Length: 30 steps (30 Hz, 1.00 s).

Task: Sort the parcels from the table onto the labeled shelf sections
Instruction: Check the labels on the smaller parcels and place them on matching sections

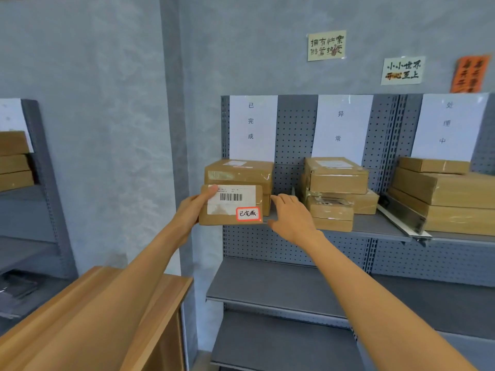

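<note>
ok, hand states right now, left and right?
Left hand: holding the labelled parcel, thumb on top.
Right hand: open, fingers relaxed, empty, beside the parcel.

The left hand [191,210] grips a labelled parcel [230,206] at the shelf's [375,226] left end, against stacked boxes [241,172]; the right hand [290,215] hovers, fingers relaxed, beside it.

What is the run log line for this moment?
left hand: holds parcel | right hand: open, beside parcel | place: left shelf section
</note>
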Motion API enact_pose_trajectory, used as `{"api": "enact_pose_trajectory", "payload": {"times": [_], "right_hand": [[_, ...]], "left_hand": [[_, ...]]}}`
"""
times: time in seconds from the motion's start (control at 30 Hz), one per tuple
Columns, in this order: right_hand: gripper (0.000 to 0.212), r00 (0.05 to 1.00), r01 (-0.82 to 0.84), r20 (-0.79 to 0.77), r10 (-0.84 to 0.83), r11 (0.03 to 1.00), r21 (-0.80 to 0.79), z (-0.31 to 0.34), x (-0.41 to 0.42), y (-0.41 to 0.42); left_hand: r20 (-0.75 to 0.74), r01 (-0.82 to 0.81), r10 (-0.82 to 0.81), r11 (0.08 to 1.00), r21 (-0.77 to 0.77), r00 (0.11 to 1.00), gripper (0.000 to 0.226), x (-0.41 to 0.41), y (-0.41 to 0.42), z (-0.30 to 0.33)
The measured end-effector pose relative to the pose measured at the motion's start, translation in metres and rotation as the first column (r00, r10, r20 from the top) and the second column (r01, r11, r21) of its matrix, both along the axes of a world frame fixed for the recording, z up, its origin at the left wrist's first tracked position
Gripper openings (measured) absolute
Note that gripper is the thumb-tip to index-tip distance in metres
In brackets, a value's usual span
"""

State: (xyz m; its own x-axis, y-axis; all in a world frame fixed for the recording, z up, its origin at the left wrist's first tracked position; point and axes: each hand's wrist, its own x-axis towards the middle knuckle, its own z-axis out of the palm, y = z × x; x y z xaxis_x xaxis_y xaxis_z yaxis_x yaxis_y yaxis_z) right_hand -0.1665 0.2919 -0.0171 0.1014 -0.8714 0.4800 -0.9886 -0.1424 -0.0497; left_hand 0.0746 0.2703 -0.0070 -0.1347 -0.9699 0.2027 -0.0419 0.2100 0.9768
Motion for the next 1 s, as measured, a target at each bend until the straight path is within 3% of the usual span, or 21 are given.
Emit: {"api": "enact_pose_trajectory", "payload": {"times": [0.27, 0.37, 0.6, 0.93, 1.0], "right_hand": [[0.056, 0.995, 0.090, 0.020, -0.093, 0.990, 0.108, -0.018, -0.004, -0.054], [0.054, 0.991, 0.125, 0.044, -0.130, 0.988, 0.092, -0.007, -0.004, -0.086], [0.056, 0.963, 0.251, 0.097, -0.250, 0.968, 0.000, 0.037, -0.007, -0.162], [0.057, 0.916, 0.386, 0.069, -0.395, 0.915, 0.118, 0.014, -0.036, -0.211], [0.055, 0.916, 0.386, 0.066, -0.396, 0.914, 0.122, 0.014, -0.039, -0.219]], "left_hand": [[-0.043, 0.074, -0.075, 0.996, -0.043, 0.996, 0.048, 0.005, -0.076, 0.011], [-0.032, 0.101, -0.104, 0.991, -0.088, 0.994, 0.042, 0.005, -0.111, 0.024], [-0.046, 0.214, -0.222, 0.966, -0.145, 0.974, 0.049, -0.001, -0.202, 0.060], [-0.023, 0.249, -0.255, 0.956, -0.158, 0.967, 0.076, -0.014, -0.272, 0.072], [-0.044, 0.225, -0.234, 0.962, -0.157, 0.971, 0.061, -0.016, -0.286, 0.072]]}}
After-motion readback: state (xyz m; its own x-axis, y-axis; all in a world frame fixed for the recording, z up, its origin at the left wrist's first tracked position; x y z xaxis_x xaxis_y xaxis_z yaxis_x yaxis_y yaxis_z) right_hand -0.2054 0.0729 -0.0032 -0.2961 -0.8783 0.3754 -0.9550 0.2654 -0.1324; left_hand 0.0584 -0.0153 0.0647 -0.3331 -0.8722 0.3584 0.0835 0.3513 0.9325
